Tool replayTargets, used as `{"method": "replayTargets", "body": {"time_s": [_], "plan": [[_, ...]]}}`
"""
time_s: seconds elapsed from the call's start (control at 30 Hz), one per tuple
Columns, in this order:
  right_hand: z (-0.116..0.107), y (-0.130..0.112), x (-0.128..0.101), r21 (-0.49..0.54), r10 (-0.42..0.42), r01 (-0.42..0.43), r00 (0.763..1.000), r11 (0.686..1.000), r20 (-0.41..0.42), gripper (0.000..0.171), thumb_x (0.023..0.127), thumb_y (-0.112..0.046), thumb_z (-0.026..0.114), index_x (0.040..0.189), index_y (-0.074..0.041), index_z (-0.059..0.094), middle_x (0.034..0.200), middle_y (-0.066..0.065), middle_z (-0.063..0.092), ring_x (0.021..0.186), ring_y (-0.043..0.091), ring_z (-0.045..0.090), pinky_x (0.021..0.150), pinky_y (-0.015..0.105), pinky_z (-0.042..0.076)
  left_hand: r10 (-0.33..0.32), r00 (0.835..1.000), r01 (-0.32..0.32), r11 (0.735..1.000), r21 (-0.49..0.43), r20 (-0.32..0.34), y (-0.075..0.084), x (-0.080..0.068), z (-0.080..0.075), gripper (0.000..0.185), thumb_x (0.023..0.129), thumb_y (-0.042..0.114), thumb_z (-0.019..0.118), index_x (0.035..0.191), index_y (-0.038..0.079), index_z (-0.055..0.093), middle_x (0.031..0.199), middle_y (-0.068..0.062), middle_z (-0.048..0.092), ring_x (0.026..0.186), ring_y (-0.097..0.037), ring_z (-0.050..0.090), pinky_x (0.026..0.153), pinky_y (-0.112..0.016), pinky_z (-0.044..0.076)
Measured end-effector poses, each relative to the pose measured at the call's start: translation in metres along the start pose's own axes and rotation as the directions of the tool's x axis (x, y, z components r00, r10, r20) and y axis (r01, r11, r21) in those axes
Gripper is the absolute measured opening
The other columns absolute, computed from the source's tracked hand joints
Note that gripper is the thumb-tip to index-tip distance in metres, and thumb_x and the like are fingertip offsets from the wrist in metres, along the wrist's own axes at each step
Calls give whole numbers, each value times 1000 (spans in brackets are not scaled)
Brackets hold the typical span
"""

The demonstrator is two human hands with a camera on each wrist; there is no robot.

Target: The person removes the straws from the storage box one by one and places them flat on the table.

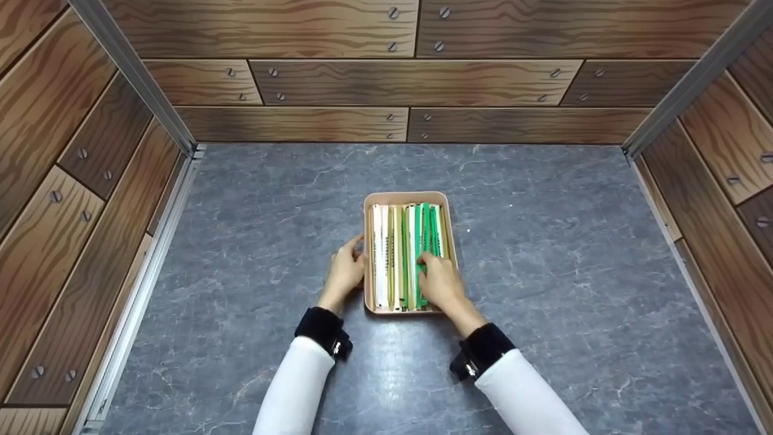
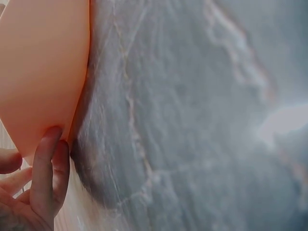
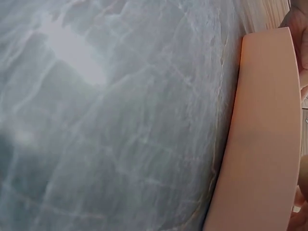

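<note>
A peach tray (image 1: 403,196) lies on the grey stone-look table, filled with long thin wrapped sticks laid side by side: white ones (image 1: 380,260) on the left, green ones (image 1: 427,229) on the right. My left hand (image 1: 347,269) rests against the tray's left outer wall; in the left wrist view its fingers (image 2: 48,168) lie straight on the tray wall (image 2: 43,72). My right hand (image 1: 438,281) is inside the tray's near right part, fingers curled onto the green sticks. The right wrist view shows the tray's outer wall (image 3: 262,134) and a fingertip (image 3: 298,29).
The grey table (image 1: 543,272) is enclosed by wood-patterned panels at the back (image 1: 410,84), left (image 1: 66,211) and right (image 1: 731,199), with metal corner rails. Bare tabletop surrounds the tray on all sides.
</note>
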State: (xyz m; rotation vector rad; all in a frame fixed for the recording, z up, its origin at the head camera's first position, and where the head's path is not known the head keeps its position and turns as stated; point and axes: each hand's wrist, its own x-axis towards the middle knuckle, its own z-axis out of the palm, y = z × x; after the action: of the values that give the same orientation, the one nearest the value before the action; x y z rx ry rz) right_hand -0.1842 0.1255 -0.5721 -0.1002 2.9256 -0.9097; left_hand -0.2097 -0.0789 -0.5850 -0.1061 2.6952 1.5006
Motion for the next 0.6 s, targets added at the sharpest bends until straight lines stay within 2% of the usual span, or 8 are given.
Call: {"method": "replayTargets", "body": {"time_s": [0.13, 0.23, 0.3, 0.43, 0.6], "plan": [[-4, 1, -2, 2, 21, -21, 999, 1000, -25, 31, 89, -2, 62, 119, -7, 66, 99, 19, 70, 70, 30, 66, 47, 34, 49, -14, 1000, 14, 1000, -13, -1, 1, 0, 0, 51, 93, 4, 58, 143, 7, 51, 91, -12, 71, 71, -19, 66, 61, -32, 54], [-8, 0, -4, 14, 25, -24, 998, 1000, -51, 37, 89, -2, 62, 126, -9, 63, 86, 16, 70, 50, 22, 57, 38, 30, 42, -24, 1000, 24, 1000, -12, -2, 1, 0, 0, 51, 93, 5, 58, 143, 8, 51, 91, -12, 71, 70, -19, 66, 60, -32, 53], [-11, -1, -5, 31, 17, -14, 997, 999, -71, 42, 89, -2, 62, 131, -9, 59, 75, 12, 66, 43, 18, 51, 35, 28, 39, -29, 1000, 29, 1000, -10, -2, 0, 0, 0, 51, 93, 6, 58, 143, 9, 51, 94, -12, 72, 72, -20, 67, 61, -32, 54], [-18, -1, -7, 74, 30, -24, 996, 997, -89, 49, 89, -4, 64, 137, -8, 55, 63, 2, 59, 42, 15, 49, 35, 28, 37, -29, 1000, 29, 1000, -9, 2, 0, 0, 1, 51, 93, 6, 58, 144, 9, 51, 100, -14, 72, 78, -21, 68, 67, -34, 55], [-32, 4, -9, 156, 75, -69, 996, 985, -38, 44, 90, -5, 66, 133, -2, 57, 78, 4, 68, 49, 14, 55, 40, 26, 44, 0, 1000, 0, 1000, -9, -14, 1, -1, 1, 50, 92, 3, 58, 141, 6, 53, 93, -14, 72, 77, -22, 67, 71, -37, 55]]}}
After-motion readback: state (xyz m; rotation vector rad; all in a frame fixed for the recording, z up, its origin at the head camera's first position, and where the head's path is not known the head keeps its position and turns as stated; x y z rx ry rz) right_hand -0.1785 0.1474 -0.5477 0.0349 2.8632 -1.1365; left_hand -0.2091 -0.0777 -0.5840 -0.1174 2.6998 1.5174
